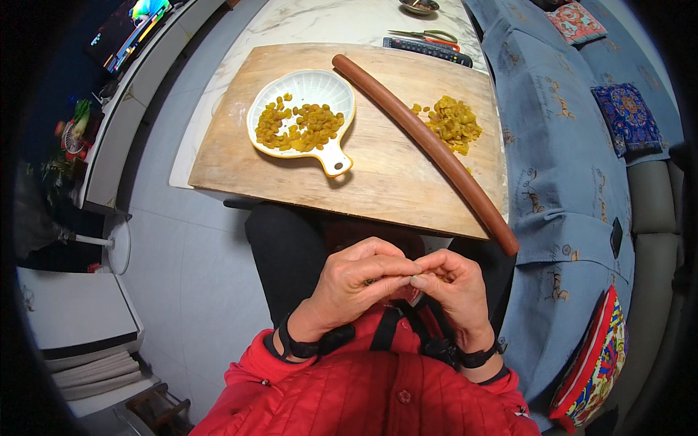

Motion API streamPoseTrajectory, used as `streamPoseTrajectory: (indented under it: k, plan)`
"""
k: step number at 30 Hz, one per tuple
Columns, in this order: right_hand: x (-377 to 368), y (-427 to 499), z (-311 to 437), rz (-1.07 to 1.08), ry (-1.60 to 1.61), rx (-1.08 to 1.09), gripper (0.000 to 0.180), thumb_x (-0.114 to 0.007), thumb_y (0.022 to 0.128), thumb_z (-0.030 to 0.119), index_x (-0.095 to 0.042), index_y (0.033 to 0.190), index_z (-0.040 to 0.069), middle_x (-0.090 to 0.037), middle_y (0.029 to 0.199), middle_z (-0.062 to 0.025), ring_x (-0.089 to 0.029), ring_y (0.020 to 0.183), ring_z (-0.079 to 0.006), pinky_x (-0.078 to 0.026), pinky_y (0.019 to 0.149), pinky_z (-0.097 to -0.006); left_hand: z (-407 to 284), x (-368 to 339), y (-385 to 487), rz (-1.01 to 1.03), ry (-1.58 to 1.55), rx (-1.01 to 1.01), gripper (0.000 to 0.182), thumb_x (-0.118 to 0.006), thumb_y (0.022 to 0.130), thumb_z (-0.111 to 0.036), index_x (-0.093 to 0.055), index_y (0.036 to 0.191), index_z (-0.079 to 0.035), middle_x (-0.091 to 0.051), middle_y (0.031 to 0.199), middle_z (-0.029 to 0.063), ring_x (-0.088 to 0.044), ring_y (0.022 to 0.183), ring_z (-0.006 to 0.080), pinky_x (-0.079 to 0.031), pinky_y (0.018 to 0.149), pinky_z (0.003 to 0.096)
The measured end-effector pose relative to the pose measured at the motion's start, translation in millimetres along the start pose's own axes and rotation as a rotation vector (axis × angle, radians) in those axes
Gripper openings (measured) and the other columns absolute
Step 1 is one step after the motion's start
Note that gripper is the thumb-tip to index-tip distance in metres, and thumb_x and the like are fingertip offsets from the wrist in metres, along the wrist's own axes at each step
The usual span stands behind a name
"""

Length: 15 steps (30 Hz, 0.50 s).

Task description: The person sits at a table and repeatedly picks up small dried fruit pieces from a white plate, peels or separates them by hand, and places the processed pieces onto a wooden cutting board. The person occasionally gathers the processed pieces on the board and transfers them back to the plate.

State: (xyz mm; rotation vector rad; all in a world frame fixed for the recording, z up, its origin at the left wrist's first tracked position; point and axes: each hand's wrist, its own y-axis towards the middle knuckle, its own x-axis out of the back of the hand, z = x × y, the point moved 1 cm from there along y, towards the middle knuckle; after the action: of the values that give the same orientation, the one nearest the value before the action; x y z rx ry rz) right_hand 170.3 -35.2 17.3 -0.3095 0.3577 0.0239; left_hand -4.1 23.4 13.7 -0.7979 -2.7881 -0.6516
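Over my lap, just off the board's near edge, my left hand (368, 275) and my right hand (455, 286) meet at the fingertips. Thumbs and forefingers pinch a small yellowish piece, mostly hidden. More yellowish bits show under the curled fingers of my right hand. Ahead, on a wooden board (229, 147), a white ribbed dish with a short handle (330, 159) holds many small yellow-brown pieces (316, 122) resembling raisins. A pile of flatter, similar yellow pieces (452, 122) lies on the board's right side. Between dish and pile, a long brown wooden rolling pin (425, 147) lies diagonally.
The rolling pin's near end juts past the board. Beyond the board, a remote control (428, 52), scissors (436, 38) and a small bowl (419, 6) stand on the marble-patterned table (305, 19). A sofa with a blue cover (556, 136) runs along the right.
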Motion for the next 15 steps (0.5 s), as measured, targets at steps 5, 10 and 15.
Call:
streamPoseTrajectory:
  k: [5,10,15]
  plan:
    - [-3,-4,8,-0.1,-0.526,0.503,0.015,-0.074,0.078,0.003,-0.069,0.091,0.003,-0.065,0.086,-0.0054,-0.062,0.073,-0.0116,-0.049,0.061,-0.0227,-1,-2,-9,0.077,-0.674,0.594,0.018,-0.065,0.089,-0.008,-0.065,0.104,0.001,-0.067,0.095,0.0066,-0.064,0.08,0.0116,-0.053,0.069,0.0234]
    - [-8,-5,8,-0.111,-0.637,0.729,0.019,-0.077,0.073,0.006,-0.069,0.09,0.006,-0.063,0.085,-0.0073,-0.062,0.072,-0.0167,-0.048,0.06,-0.0248,5,-6,-12,0.218,-1.189,0.755,0.019,-0.064,0.09,-0.011,-0.065,0.104,0.003,-0.067,0.087,0.0081,-0.064,0.077,0.0125,-0.053,0.069,0.0225]
    - [-11,-9,11,-0.069,-0.611,0.804,0.019,-0.077,0.074,0.008,-0.068,0.09,0.005,-0.063,0.084,-0.0077,-0.062,0.073,-0.0183,-0.049,0.062,-0.0261,10,-16,-11,0.23,-1.248,0.686,0.014,-0.067,0.088,-0.01,-0.068,0.096,0.002,-0.067,0.084,0.0072,-0.063,0.071,0.011,-0.053,0.066,0.0217]
